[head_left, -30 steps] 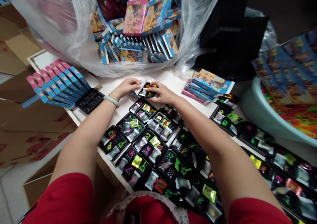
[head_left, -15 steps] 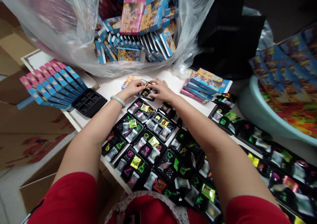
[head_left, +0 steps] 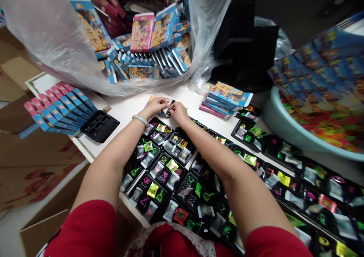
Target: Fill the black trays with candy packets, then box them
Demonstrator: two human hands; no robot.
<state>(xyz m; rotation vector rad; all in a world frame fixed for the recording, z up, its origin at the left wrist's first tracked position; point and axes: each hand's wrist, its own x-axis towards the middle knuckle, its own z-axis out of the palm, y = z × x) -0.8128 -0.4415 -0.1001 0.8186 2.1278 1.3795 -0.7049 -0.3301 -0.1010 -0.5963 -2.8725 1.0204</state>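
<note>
My left hand [head_left: 159,105], a pale bangle on its wrist, is closed at the open end of a small printed cardboard box [head_left: 150,98] lying on the table. My right hand [head_left: 179,113] pinches the dark edge of a black plastic tray [head_left: 171,104] at that same end. A white flap shows between my fingers. Most of the tray is hidden, so how far it sits inside the box is unclear. Just below my hands lie rows of black compartment trays [head_left: 167,168] with wrapped sweets, sachets and small coloured plastic toys.
Leaning boxes [head_left: 61,107] and stacked black trays [head_left: 100,126] stand at left. Behind, a clear plastic bag [head_left: 71,65] holds many boxes. Another stack of boxes [head_left: 227,97] lies right of my hands. A pale blue basin [head_left: 295,130] with colourful pieces and flat printed boxes is at far right.
The filled tray between my hands was visible from above; now only a dark edge shows by the box. My right hand has gone from spread fingers to a pinch. The view has shifted.
</note>
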